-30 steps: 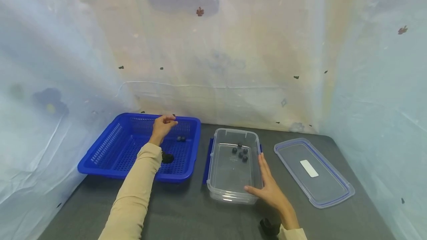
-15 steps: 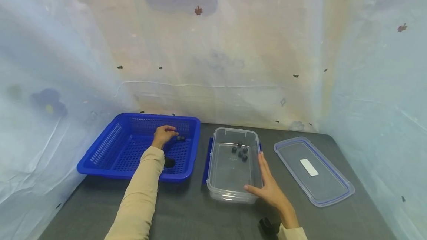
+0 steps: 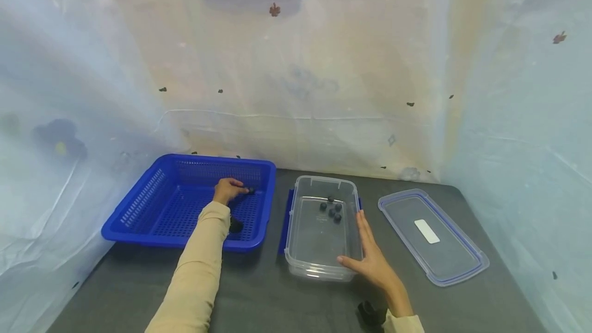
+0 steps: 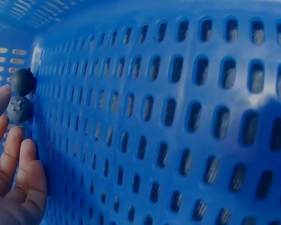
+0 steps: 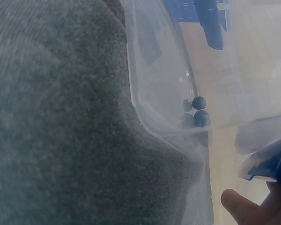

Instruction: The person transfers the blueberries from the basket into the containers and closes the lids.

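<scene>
Two blueberries lie side by side on the floor of a blue perforated basket, close to its wall. My left hand reaches into the basket, its thumb and fingertips right at these berries. In the left wrist view the fingers are bent loosely, apart from the thumb, and no berry sits gripped between them. Several blueberries lie in a clear plastic container right of the basket. My right hand lies with straight fingers against the container's right side.
A clear lid with a blue seal and a white label lies on the grey table at the right. Blue side latches hang from the container. A patterned sheet encloses the table at the back and sides.
My left hand has come down into the basket, toward the two blueberries. The right hand stays at the container.
</scene>
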`<action>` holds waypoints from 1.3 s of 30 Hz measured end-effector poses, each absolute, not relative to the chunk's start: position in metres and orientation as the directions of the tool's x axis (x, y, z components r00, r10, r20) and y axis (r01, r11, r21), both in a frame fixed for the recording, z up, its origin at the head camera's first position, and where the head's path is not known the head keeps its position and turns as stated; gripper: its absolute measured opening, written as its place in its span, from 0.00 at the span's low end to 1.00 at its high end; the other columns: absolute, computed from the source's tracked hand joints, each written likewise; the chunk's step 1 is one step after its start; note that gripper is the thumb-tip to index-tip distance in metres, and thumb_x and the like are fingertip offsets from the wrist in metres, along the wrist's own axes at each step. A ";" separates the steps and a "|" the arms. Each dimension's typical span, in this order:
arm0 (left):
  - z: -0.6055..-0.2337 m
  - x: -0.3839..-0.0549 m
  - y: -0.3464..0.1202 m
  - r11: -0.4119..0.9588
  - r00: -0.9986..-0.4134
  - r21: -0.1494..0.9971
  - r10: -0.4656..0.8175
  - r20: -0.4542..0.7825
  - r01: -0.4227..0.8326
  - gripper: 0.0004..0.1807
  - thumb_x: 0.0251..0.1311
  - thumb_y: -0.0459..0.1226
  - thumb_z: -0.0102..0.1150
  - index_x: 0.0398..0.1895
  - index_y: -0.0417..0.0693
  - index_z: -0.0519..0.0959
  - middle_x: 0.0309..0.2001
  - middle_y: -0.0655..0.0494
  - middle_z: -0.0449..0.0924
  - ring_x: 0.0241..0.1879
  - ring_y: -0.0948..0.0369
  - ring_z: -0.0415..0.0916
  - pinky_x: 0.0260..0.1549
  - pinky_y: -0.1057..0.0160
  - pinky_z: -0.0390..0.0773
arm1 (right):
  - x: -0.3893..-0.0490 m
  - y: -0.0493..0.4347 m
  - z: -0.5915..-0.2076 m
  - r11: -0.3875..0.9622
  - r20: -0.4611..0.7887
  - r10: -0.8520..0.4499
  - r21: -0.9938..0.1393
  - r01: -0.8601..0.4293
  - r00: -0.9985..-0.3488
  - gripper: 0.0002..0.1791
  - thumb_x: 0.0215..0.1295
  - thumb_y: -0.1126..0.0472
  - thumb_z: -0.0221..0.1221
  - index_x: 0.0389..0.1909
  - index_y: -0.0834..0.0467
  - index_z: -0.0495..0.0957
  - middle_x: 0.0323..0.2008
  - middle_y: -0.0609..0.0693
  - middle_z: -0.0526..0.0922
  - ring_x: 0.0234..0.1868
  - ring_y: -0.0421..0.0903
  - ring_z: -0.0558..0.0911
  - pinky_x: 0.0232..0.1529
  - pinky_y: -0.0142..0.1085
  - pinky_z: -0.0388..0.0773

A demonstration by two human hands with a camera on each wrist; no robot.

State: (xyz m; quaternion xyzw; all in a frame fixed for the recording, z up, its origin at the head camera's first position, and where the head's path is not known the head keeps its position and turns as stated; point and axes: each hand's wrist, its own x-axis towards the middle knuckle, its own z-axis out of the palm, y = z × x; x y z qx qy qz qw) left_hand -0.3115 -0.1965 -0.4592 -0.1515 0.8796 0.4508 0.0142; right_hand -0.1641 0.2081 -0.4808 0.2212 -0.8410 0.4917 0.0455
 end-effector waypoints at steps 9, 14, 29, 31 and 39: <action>-0.463 -0.312 -0.189 0.638 -0.958 0.723 -0.260 -0.120 -0.264 0.15 0.52 0.33 0.70 0.39 0.29 0.82 0.49 0.33 0.78 0.61 0.34 0.59 0.62 0.44 0.59 | -0.163 0.210 -0.480 0.427 0.276 -0.324 -0.811 -0.401 -0.905 0.63 0.51 0.54 0.72 0.76 0.62 0.36 0.76 0.60 0.33 0.72 0.66 0.40 0.61 0.69 0.45; -0.465 -0.314 -0.188 0.645 -0.950 0.707 -0.284 -0.129 -0.290 0.12 0.54 0.32 0.69 0.38 0.30 0.82 0.48 0.34 0.79 0.63 0.35 0.57 0.63 0.44 0.58 | -0.162 0.208 -0.480 0.420 0.288 -0.324 -0.809 -0.410 -0.901 0.63 0.51 0.54 0.72 0.76 0.62 0.37 0.76 0.59 0.34 0.72 0.66 0.41 0.61 0.69 0.45; -0.469 -0.317 -0.192 0.683 -0.962 0.689 -0.264 -0.076 -0.242 0.14 0.53 0.36 0.70 0.35 0.30 0.83 0.42 0.37 0.82 0.59 0.36 0.64 0.63 0.46 0.59 | -0.163 0.208 -0.480 0.431 0.300 -0.326 -0.797 -0.423 -0.897 0.63 0.50 0.54 0.72 0.76 0.62 0.37 0.75 0.63 0.36 0.72 0.67 0.42 0.60 0.71 0.45; -0.469 -0.318 -0.195 0.664 -0.964 0.712 -0.257 -0.069 -0.228 0.15 0.52 0.36 0.70 0.35 0.30 0.83 0.43 0.35 0.81 0.59 0.35 0.62 0.62 0.44 0.60 | -0.163 0.208 -0.479 0.432 0.298 -0.323 -0.798 -0.420 -0.898 0.63 0.50 0.54 0.72 0.76 0.62 0.37 0.75 0.62 0.36 0.72 0.66 0.42 0.60 0.70 0.45; -0.456 -0.319 -0.201 0.652 -0.969 0.732 -0.241 -0.050 -0.199 0.16 0.54 0.37 0.70 0.38 0.29 0.83 0.46 0.34 0.80 0.61 0.34 0.59 0.64 0.41 0.54 | -0.163 0.208 -0.478 0.428 0.297 -0.323 -0.801 -0.419 -0.898 0.63 0.50 0.54 0.72 0.76 0.63 0.37 0.75 0.63 0.35 0.72 0.67 0.42 0.60 0.70 0.44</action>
